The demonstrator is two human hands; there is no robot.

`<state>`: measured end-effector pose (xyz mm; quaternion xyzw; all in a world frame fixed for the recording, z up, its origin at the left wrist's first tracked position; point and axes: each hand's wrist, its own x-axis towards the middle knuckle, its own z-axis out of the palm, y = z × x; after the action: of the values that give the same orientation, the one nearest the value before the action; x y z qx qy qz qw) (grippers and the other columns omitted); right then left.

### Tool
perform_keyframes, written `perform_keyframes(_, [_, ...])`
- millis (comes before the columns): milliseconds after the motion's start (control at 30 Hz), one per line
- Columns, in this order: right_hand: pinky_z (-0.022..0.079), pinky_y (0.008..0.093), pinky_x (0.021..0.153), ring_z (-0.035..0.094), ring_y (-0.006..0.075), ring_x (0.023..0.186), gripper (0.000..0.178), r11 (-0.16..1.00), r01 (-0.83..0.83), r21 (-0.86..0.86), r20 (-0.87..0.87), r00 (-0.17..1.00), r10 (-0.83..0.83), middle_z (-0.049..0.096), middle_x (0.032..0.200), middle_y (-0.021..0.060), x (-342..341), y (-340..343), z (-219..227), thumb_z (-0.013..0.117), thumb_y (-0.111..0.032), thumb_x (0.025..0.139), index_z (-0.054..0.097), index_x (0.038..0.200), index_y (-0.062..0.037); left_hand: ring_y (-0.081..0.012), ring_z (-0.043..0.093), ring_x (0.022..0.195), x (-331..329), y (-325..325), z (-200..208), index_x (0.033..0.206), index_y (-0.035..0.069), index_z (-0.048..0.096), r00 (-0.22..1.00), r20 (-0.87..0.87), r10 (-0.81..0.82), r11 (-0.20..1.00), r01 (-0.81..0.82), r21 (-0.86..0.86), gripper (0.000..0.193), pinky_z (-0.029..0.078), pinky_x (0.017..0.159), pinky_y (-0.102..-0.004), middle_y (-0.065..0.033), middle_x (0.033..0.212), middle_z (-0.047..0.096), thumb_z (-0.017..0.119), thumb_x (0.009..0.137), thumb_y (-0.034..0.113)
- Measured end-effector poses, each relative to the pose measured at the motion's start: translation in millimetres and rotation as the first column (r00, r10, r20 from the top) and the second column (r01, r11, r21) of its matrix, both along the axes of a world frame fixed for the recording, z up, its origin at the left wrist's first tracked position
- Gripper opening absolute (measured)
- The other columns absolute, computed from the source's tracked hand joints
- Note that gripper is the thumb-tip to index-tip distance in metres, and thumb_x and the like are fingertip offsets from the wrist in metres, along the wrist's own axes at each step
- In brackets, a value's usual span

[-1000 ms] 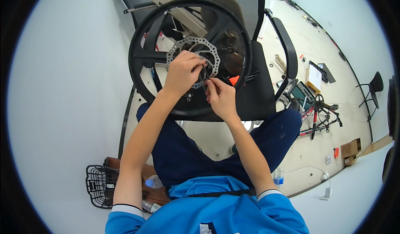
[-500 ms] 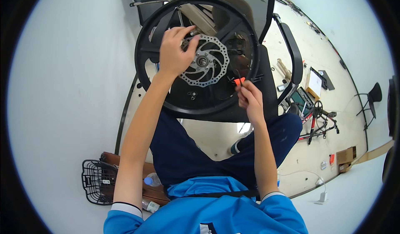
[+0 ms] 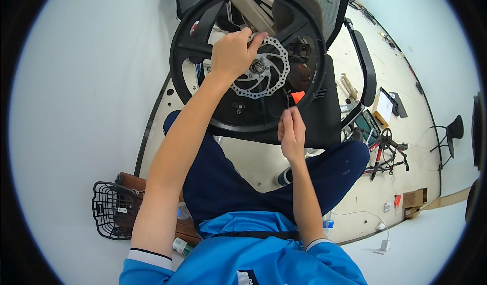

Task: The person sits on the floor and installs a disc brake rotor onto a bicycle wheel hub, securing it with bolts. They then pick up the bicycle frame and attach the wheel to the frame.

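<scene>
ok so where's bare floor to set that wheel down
Bare floor lies between the knees, under the wheel. The white stretch to the person's left is bare. By the basket and the bike stand it is crowded. The left hand grips the disc; the right hand pinches a small tool.

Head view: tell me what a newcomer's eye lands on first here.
First, the big black wheel with broad spokes, filling the top middle, with a shiny toothed disc at its hub. The left hand lies over the disc's upper left edge, while the right hand below pinches a thin tool with an orange tip. A black wire basket sits low on the left.
</scene>
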<state>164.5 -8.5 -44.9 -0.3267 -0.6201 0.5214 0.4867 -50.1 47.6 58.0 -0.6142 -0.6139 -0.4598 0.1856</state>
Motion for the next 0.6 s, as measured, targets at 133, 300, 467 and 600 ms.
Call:
perform_keyframes(133, [0.039,0.0347,0.05,0.051,0.0262,0.051,0.023,0.925,-0.024,0.38,0.265,0.961,-0.084,0.048,0.059,0.0137,-16.2,25.9,29.1,0.049,-0.018,0.103,0.049,0.088,0.0001,-0.0366,0.06,0.062,0.4,2.2,-0.1,0.071,0.002,0.056,1.0,0.013,-0.005,1.0,0.005,0.017,0.048,0.044,0.055,-0.044,-0.0153,0.063,0.06,0.059,0.094,0.045])
perform_keyframes(300, [0.042,0.0439,0.052,0.057,0.0386,0.057,0.02,0.709,-0.137,0.692,0.43,0.867,-0.252,0.052,0.06,0.0202,-14.2,51.0,41.9,0.055,-0.017,0.099,0.05,0.089,-0.0012,-0.0339,0.062,0.061,1.1,3.0,-4.1,0.067,0.004,0.054,0.999,-0.045,0.016,0.999,-0.014,0.045,0.049,0.047,0.052,-0.0435,-0.012,0.061,0.061,0.058,0.094,0.045])
perform_keyframes(467, [0.041,0.0462,0.054,0.056,0.0401,0.059,0.021,0.679,-0.243,0.693,0.494,0.845,-0.202,0.052,0.061,0.0218,-6.0,63.5,51.0,0.055,-0.017,0.099,0.049,0.087,-0.0016,-0.0342,0.062,0.06,-0.2,1.6,-2.2,0.066,0.004,0.052,0.999,-0.032,0.026,0.999,-0.025,0.024,0.051,0.047,0.052,-0.0434,-0.0116,0.061,0.061,0.058,0.094,0.045])
perform_keyframes(600, [0.041,0.0466,0.055,0.055,0.0415,0.061,0.021,0.7,-0.277,0.658,0.52,0.84,-0.157,0.052,0.062,0.0227,-3.4,63.9,60.1,0.055,-0.017,0.099,0.048,0.087,-0.001,-0.034,0.062,0.06,1.3,1.8,-2.3,0.066,0.004,0.053,0.999,-0.029,0.023,1.0,-0.023,-0.004,0.05,0.047,0.052,-0.0436,-0.0113,0.061,0.061,0.058,0.094,0.045])
